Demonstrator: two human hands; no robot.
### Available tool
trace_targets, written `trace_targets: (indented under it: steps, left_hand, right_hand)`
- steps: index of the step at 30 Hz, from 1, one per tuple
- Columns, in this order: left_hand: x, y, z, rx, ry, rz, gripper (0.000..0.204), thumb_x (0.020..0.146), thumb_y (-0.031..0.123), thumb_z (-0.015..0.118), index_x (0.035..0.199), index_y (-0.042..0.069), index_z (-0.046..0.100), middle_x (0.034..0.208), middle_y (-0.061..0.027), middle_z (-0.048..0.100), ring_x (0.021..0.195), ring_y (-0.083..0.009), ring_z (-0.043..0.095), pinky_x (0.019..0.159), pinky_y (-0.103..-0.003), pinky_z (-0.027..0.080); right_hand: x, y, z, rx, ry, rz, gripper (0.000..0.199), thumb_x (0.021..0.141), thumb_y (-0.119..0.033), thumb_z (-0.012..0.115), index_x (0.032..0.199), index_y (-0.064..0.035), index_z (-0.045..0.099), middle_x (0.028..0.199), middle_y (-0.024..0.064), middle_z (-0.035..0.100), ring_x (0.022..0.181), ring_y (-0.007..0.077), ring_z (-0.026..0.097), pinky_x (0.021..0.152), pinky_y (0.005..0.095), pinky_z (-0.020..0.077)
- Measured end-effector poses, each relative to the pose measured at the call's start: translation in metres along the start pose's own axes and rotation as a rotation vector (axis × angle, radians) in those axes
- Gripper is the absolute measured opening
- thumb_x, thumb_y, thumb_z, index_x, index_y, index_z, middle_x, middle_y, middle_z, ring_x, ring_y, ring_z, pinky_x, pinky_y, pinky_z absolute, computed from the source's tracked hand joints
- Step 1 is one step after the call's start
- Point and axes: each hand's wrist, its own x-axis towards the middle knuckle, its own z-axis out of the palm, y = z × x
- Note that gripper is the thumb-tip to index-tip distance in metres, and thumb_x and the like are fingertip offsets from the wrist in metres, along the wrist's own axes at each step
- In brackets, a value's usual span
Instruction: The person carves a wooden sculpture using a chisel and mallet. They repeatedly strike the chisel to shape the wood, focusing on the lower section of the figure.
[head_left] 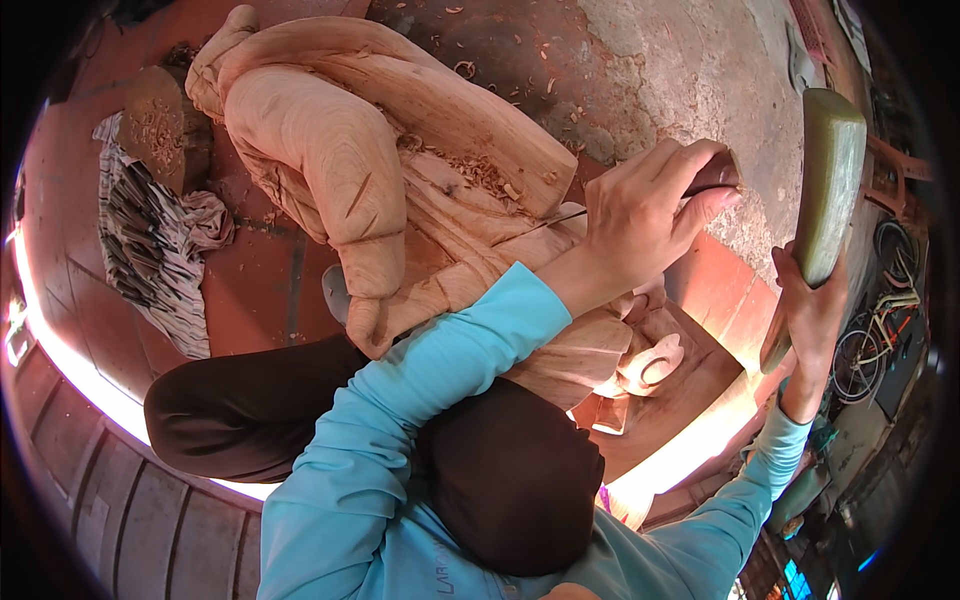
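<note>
A large pale wooden carving of a robed figure (pixel 370 170) lies on the reddish floor and across my lap. My left hand (pixel 650 215) is closed around a chisel with a dark handle (pixel 715 178). Its thin blade (pixel 560 217) rests against a fold of the carving, where wood chips have gathered. My right hand (pixel 812 310) is raised at the right and grips a long greenish wooden mallet (pixel 825 195), held upright and apart from the chisel. Both arms wear light blue sleeves.
A striped cloth (pixel 150 250) lies on the floor at the left beside a wood stump (pixel 160 125) covered in shavings. Chips are scattered over the concrete floor (pixel 660 70) beyond the carving. A bicycle (pixel 880 330) stands at the far right.
</note>
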Motion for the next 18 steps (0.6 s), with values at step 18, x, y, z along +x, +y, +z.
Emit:
trace_targets:
  steps: [18]
  left_hand:
    - [-0.001, 0.001, -0.004, -0.072, 0.004, -0.066, 0.026, 0.081, 0.018, 0.068, 0.102, 0.003, 0.061, 0.085, -0.0090, 0.063, 0.072, -0.0218, 0.063, 0.060, -0.030, 0.049]
  right_hand:
    - [0.007, -0.006, 0.010, -0.338, 0.028, -0.265, 0.050, 0.076, -0.001, 0.064, 0.124, -0.0080, 0.050, 0.085, 0.0111, 0.063, 0.077, 0.0217, 0.061, 0.067, 0.0287, 0.0483]
